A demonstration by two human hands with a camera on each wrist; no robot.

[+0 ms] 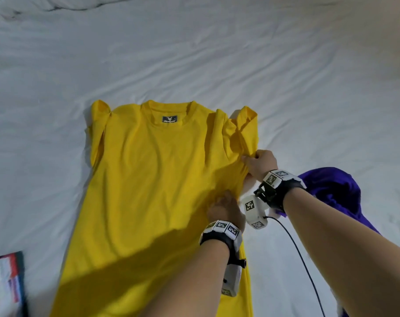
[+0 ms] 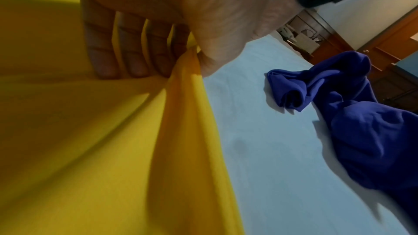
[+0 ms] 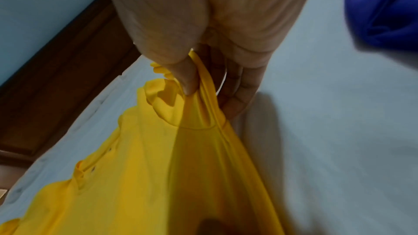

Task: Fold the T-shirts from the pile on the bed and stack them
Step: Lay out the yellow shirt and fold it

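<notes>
Fingers [image 3: 235,85] and thumb of the right hand [image 1: 262,162] pinch the side edge of a yellow T-shirt [image 1: 153,179] just below its right sleeve, while the left hand [image 1: 226,210] lower on the same edge gathers a fold of cloth between thumb and curled fingers. That shirt lies face up and nearly flat on a white bed sheet [image 1: 194,53], collar away from the person, both sleeves partly tucked under. It looks light, thin and limp, likely to sag and crease unless held at two spread points along the seam. Beside the yellow shirt, past the right wrist, a crumpled purple T-shirt [image 1: 336,193] waits. On the shirt's opposite side, near its hem, lies a folded white garment with red and blue stripes [image 1: 7,284]
</notes>
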